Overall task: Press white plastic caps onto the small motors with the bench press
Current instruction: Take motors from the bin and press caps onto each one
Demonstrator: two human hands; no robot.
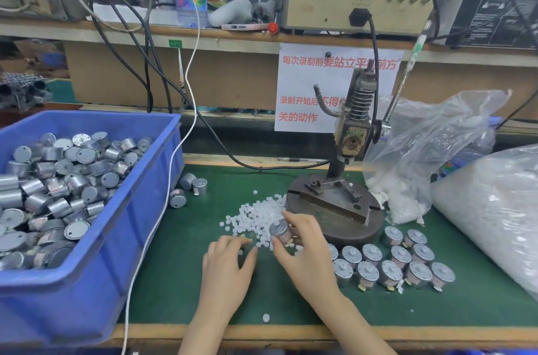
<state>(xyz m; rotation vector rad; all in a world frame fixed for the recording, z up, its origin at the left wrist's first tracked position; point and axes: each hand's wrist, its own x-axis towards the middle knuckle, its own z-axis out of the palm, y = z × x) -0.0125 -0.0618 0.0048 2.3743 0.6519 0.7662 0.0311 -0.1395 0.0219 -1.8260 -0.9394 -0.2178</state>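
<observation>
My right hand [305,241] holds a small silver motor [280,229] between thumb and fingers, just above a loose heap of white plastic caps [262,213] on the green mat. My left hand [230,261] reaches into the near edge of that heap, thumb and forefinger spread over the caps; whether a cap is pinched I cannot tell. The bench press [346,157] stands right behind my right hand on its round base [334,209], its fixture bare. Several capped motors [390,264] stand in rows to the right of the base.
A blue bin [96,238] full of uncapped motors fills the left. Three loose motors [189,189] lie beside it. Clear bags of white caps [422,165] sit at the right. A white cable [163,209] trails down past the bin. One stray cap [266,317] lies near the front edge.
</observation>
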